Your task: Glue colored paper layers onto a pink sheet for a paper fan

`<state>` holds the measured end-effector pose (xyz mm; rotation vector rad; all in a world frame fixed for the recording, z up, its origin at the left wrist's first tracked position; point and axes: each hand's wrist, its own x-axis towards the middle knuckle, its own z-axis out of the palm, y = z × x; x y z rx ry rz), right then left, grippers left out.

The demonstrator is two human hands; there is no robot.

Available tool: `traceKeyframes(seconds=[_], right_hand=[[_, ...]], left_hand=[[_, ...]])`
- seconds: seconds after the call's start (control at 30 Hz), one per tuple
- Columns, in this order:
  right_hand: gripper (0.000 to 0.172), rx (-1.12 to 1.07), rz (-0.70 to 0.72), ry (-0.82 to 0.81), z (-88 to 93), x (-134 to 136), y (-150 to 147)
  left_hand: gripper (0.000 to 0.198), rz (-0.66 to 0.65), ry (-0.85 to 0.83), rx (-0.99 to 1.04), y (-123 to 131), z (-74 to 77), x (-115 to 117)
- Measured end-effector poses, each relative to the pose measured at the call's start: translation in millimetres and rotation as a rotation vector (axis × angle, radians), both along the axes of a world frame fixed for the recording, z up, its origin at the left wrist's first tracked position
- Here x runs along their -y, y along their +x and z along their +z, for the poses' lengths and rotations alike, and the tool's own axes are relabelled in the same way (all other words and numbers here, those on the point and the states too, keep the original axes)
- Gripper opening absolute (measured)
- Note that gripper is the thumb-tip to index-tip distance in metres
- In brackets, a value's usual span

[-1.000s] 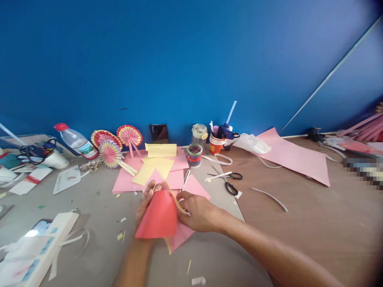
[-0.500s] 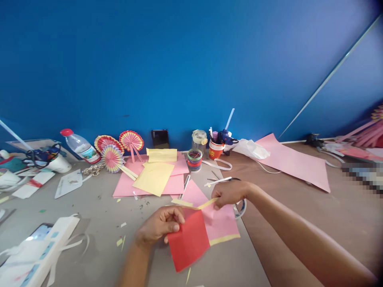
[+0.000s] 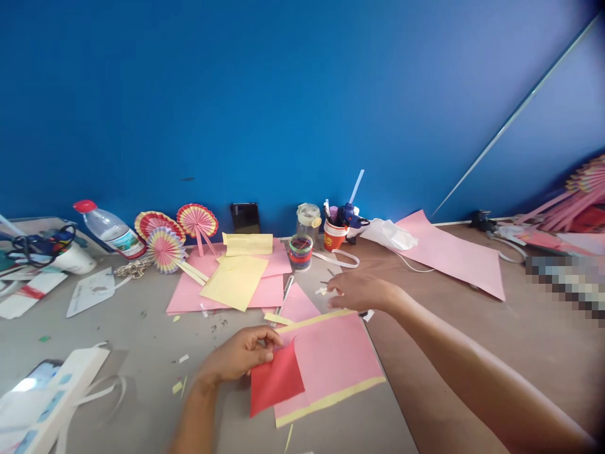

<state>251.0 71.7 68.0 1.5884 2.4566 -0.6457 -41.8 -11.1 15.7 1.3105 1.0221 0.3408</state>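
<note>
My left hand pinches the upper left edge of a square red paper between thumb and fingers. The red square overlaps the left part of a pink sheet with yellow strips along its top and bottom edges, spread on the table. Beyond that sheet's top edge, my right hand reaches out with thumb and fingers apart and nothing seen between them. Close to its fingertips are thin metal tips and pale paper scraps; whatever lies under the hand is hidden.
Yellow sheets lie on pink paper at the back, beside a utility knife. Folded paper fans, a bottle, a jar and a red cup line the blue wall. A power strip is at left.
My right hand has let go of the yellow-edged pink sheet, which now lies flat. The red paper and my left hand have shifted slightly left in view.
</note>
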Motion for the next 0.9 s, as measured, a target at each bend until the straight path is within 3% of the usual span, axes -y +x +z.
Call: traceKeyframes(seconds=[0.1, 0.2, 0.3, 0.4, 0.53, 0.7, 0.8, 0.83, 0.9], right_hand=[[0.026, -0.093, -0.141, 0.200, 17.0, 3, 7], [0.026, -0.408, -0.204, 0.260, 25.7, 13, 8], [0.033, -0.846, -0.158, 0.018, 14.9, 29, -2], [0.046, -1.084, -0.117, -0.281, -9.9, 44, -19], [0.051, -1.255, -0.102, -0.462, -37.0, 53, -40], [0.054, -1.398, -0.167, -0.516, -51.5, 57, -57], [0.052, -1.445, -0.226, -0.558, -58.5, 60, -64], [0.052, -1.455, -0.244, -0.574, -60.5, 61, -65], [0.051, -1.484, -0.268, -0.601, -63.9, 63, -69]], left_hand=[[0.025, 0.043, 0.103, -0.138, 0, -1.1, -2], [0.027, 0.064, 0.152, -0.228, -2, -2.3, -3], [0.028, 0.050, 0.174, -0.249, -6, -0.4, -2], [0.030, 0.107, 0.200, -0.237, -16, 0.9, -2], [0.028, 0.328, 0.348, -0.364, -45, -8.4, -7], [0.022, 0.678, 0.525, -0.740, -80, -23.6, -12], [0.019, 0.905, 0.769, -1.033, -75, -19.7, -12], [0.019, 0.953, 0.903, -1.039, -68, -16.5, -12], [0.018, 0.950, 1.083, -0.830, -48, -9.5, -10]])
